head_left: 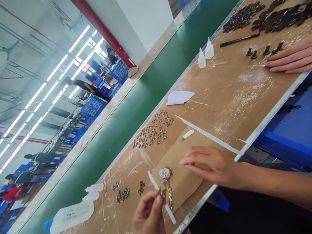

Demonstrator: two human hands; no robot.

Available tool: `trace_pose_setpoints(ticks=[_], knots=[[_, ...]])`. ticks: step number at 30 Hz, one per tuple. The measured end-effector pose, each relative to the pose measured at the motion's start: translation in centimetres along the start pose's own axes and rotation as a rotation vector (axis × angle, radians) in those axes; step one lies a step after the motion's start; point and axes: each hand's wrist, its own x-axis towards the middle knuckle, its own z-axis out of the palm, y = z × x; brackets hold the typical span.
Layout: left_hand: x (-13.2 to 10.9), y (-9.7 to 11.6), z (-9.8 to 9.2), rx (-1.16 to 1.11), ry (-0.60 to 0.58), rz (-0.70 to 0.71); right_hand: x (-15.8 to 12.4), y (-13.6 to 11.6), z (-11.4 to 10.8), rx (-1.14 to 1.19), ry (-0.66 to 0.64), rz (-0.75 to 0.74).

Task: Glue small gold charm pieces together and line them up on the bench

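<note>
Fingertips of the left hand (148,214) are clenching a small metal part (160,193), lifting it just above the cardboard sheet (185,185), probably so it is sitting close to the eye and over a soft pad. Beside it, a white strip (154,182) is lying across the sheet, with a white roll (165,173) touching a short row of similar parts. The right hand (211,165) is lying flat with its fingers released and spread, seemingly pinning the cardboard in place. Far right, a co-worker's hand (290,58) is resting with straight fingers near a few dark upright pieces (265,50).

Scuffed and glue-stained, the worktable (231,87) is carrying, from the left, toppled squeeze bottles (94,191), little piles of blue-and-brass parts (123,195), a wide scatter of the same parts (152,131), a white-handled blade (187,134), a folded paper (179,97), two standing bottles (206,53), a black pen (240,40) and a dark heap (268,16). A green conveyor belt (146,100) is running alongside. Beyond it, blue crates (94,107) are stacking up under long strip lights while other people are working.
</note>
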Motion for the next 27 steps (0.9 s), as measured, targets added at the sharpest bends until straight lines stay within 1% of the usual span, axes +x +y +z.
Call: trace_pose_setpoints(ticks=[1,3,4,6,8,10,12,14,17,19,21,24,26,27], knots=[[1.7,1.0,0.7,0.090,-0.050,-0.003,-0.3,1.2,0.2,-0.042,-0.003,0.043],[5.2,2.5,2.8,0.261,-0.197,0.015,-1.1,3.5,0.8,-0.124,-0.057,0.139],[6.9,3.1,4.2,0.342,-0.283,0.031,-1.5,4.3,1.1,-0.149,-0.079,0.176],[9.9,3.6,7.1,0.506,-0.404,0.095,-2.3,5.4,1.5,-0.169,-0.096,0.204],[12.4,3.3,10.1,0.623,-0.471,0.142,-2.7,5.7,1.8,-0.173,-0.096,0.222],[14.4,2.5,12.7,0.674,-0.504,0.157,-2.8,5.6,1.9,-0.176,-0.094,0.238],[16.0,1.5,14.7,0.718,-0.516,0.162,-2.7,5.4,1.9,-0.176,-0.095,0.247],[17.2,0.5,16.1,0.776,-0.518,0.170,-2.5,5.3,1.9,-0.173,-0.089,0.241],[18.2,-0.5,17.0,0.868,-0.527,0.173,-2.4,5.4,2.0,-0.161,-0.083,0.236],[18.6,-0.8,17.1,0.916,-0.533,0.170,-2.5,5.5,2.0,-0.153,-0.084,0.241],[18.7,-0.6,17.0,0.938,-0.525,0.177,-2.6,5.6,2.1,-0.154,-0.087,0.243],[18.6,0.9,16.2,0.917,-0.476,0.220,-2.6,5.5,2.0,-0.159,-0.094,0.229],[18.1,2.9,14.9,0.889,-0.424,0.264,-2.5,5.3,1.8,-0.162,-0.103,0.225],[17.6,4.1,13.8,0.877,-0.395,0.286,-2.4,5.3,1.7,-0.162,-0.104,0.222]])
